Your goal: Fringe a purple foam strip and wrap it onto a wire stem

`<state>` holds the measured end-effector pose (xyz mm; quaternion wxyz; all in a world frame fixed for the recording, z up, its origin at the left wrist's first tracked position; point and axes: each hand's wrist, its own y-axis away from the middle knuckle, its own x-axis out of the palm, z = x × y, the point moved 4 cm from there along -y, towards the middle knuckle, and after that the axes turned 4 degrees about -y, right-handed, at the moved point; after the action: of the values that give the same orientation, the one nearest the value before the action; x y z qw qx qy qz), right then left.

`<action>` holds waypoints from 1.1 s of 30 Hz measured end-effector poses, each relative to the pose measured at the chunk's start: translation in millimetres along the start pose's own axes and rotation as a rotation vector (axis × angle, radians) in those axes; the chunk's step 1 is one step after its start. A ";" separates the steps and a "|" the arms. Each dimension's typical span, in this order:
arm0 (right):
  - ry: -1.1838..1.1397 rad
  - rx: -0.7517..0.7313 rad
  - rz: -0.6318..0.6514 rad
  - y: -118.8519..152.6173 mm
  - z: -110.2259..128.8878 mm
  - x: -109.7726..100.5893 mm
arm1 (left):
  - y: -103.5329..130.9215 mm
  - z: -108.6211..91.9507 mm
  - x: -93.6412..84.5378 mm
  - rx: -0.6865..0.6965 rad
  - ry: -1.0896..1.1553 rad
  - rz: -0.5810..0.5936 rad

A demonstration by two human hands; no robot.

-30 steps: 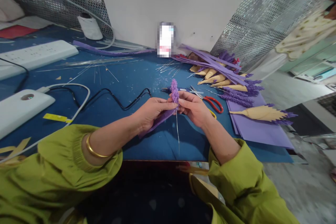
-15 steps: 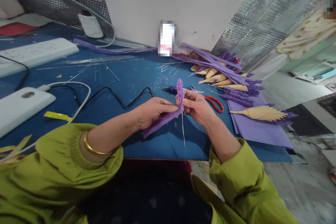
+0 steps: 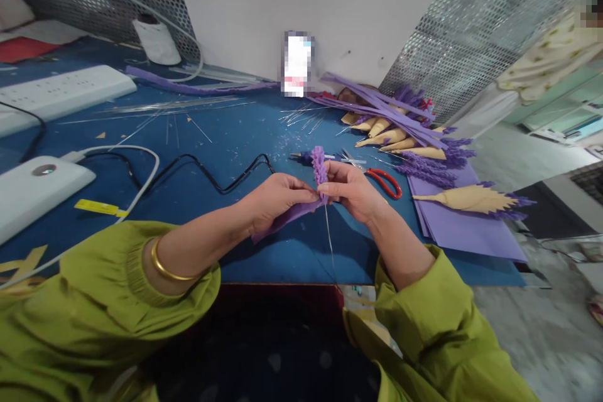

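Pinched in my right hand [image 3: 351,188] is a purple paper lavender flower [image 3: 319,166] held nearly upright, its petals curled round a thin wire stem [image 3: 328,232] that hangs down toward the table's front edge. My left hand [image 3: 280,201] is closed on a purple paper strip [image 3: 287,217], which runs from the flower's base down to the left. The two hands almost meet at that base. Just behind them lie a blue pen-like tool [image 3: 304,156] and red-handled scissors [image 3: 384,182], partly covered by my right hand.
Paper-wrapped lavender bunches [image 3: 391,137] and loose purple strips [image 3: 377,100] lie at the back right, beside purple sheets [image 3: 471,232]. Loose wires [image 3: 174,107] are scattered behind. A power strip [image 3: 70,91], white device [image 3: 42,191] and black cable [image 3: 202,169] occupy the left. A phone [image 3: 296,63] leans against the wall.
The flower has tilted slightly left, and my right fingers have shifted lower on it toward the base. Less of the strip shows beyond my left hand. The view has moved slightly.
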<state>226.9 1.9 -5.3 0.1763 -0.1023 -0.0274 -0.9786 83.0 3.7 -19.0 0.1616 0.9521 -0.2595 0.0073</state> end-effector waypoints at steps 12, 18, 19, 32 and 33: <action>0.166 -0.052 -0.136 -0.4 1.4 4.3 | -0.5 6.0 -1.2 -0.154 0.074 -0.025; 0.185 -0.078 -0.201 -0.9 -0.6 3.4 | 0.9 1.1 -0.8 -0.064 0.080 -0.018; 0.199 -0.084 -0.216 -1.3 -1.4 2.8 | 1.5 0.0 -0.5 -0.047 0.066 -0.022; 0.392 -0.146 -0.278 -2.5 -5.5 3.9 | 3.5 -2.1 3.0 0.074 -0.091 -0.152; 0.385 -0.145 -0.279 -2.7 -5.7 3.6 | 3.6 -2.1 3.0 0.067 -0.088 -0.153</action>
<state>221.5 2.7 -10.1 0.0335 0.0781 0.0631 -0.9944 83.9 0.0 -15.7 0.1181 0.9734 -0.1925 -0.0380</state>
